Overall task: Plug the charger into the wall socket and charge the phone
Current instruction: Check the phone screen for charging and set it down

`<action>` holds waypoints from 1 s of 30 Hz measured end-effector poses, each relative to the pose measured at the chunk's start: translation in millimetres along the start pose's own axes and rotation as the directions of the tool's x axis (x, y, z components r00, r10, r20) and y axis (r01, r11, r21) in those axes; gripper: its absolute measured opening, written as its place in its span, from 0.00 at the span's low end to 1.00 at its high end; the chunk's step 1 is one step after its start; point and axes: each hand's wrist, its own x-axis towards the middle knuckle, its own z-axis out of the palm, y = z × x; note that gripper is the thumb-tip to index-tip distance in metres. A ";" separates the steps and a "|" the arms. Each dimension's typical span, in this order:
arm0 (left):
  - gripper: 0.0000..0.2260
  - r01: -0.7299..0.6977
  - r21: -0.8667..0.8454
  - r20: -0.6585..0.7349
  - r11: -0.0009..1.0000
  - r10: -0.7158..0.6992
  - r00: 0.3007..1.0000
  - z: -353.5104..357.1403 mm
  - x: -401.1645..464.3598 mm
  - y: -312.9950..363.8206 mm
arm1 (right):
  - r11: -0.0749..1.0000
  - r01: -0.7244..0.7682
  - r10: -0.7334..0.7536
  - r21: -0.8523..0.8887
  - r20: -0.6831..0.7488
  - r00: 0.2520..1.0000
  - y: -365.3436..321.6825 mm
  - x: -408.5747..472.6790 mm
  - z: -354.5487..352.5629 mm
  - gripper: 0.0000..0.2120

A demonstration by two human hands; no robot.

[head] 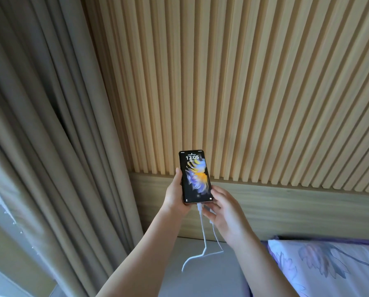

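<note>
1. Phone (195, 176): held upright at lower centre of the frame, screen lit and showing a lock screen with a clock. No charging mark can be read at this size.
2. White cable (203, 230): its connector meets the phone's bottom edge and appears seated; the cord hangs down in a loop over the grey surface below. A second strand runs beside it.
3. Left hand (176, 197): wrapped around the phone's left edge, thumb along the side, gripping it.
4. Right hand (220, 207): fingers curled at the phone's lower right corner, pinching the cable near the connector.
5. Surroundings: slatted wooden wall panel (243, 82) behind, curtain (50, 125) at left, floral pillow (329, 264) at lower right.
6. Progress, by judgement: the phone end looks joined. Neither charger brick nor wall socket is in view, so the plug-in step cannot be confirmed and may remain.
</note>
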 end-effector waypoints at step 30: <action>0.20 -0.175 0.333 0.106 0.927 0.148 0.983 7.8 -5.8 -16.8 | 0.991 0.108 -0.122 0.079 0.203 0.972 -3.3 21.1 -38.7 0.18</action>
